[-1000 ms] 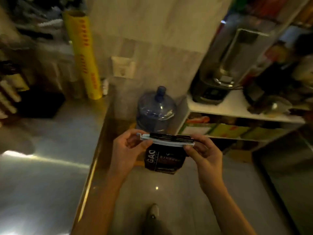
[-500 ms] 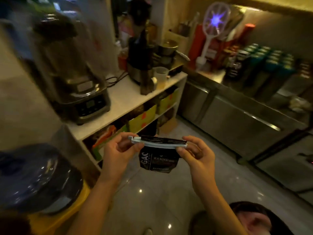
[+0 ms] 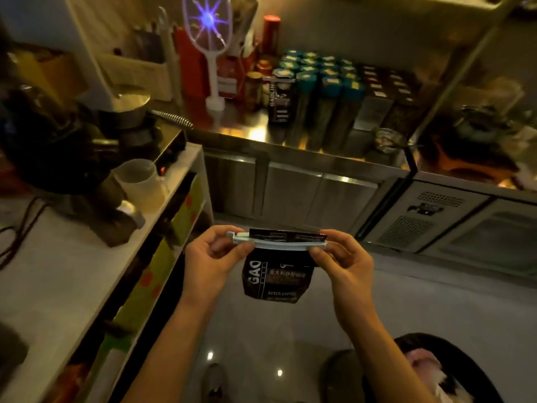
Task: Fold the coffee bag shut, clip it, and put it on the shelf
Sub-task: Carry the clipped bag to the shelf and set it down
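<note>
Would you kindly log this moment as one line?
coffee bag: clipped | clip: across fold | left hand, right hand: holding clip ends | shelf: pending

White shelf unit [image 3: 72,274], left: carrying a dark appliance [image 3: 58,158], a translucent measuring cup [image 3: 139,184] and black cords [image 3: 17,239].
Steel counter [image 3: 290,141], far: carrying rows of teal-lidded canisters [image 3: 319,91], dark jars, a glowing electric swatter [image 3: 207,33].
Floor [image 3: 436,301], near: reflecting ceiling lights.

1. Dim, warm light over a glossy grey floor [image 3: 261,338].
2. White shelving unit [image 3: 72,274] at left.
3. Stainless steel counter [image 3: 290,144] with cabinet doors behind, crowded with teal-lidded canisters [image 3: 325,91] and a glowing bug-zapper racket [image 3: 207,27].
</note>
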